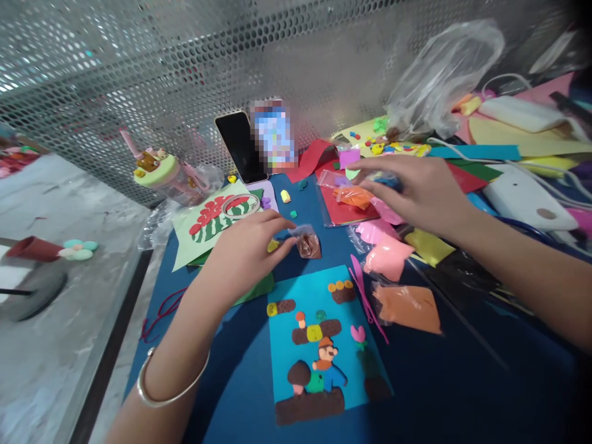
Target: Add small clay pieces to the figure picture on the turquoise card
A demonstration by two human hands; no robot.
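My left hand [252, 253], with a bangle at the wrist, has its thumb and forefinger at the edge of a small clear bag of brown clay [308, 243]. My right hand [411, 185] hovers over the clay packets at the right, thumb and forefinger apart. Something blue [387, 180] shows between them, partly hidden by the hand. An orange clay packet [354, 197] lies just below its fingertips. In front of me is a blue sheet [289, 364] bearing a clay picture: a figure in a red cap [327, 351], brown blocks, mushrooms and a pink flower.
Pink and purple modelling tools [365, 293] lie beside the sheet, near a light-orange clay packet [409, 308]. Two phones, one dark [243, 147], lean against the perforated metal panel [324, 68]. At the left stand a lidded cup [161, 176] and a watermelon picture [210, 222].
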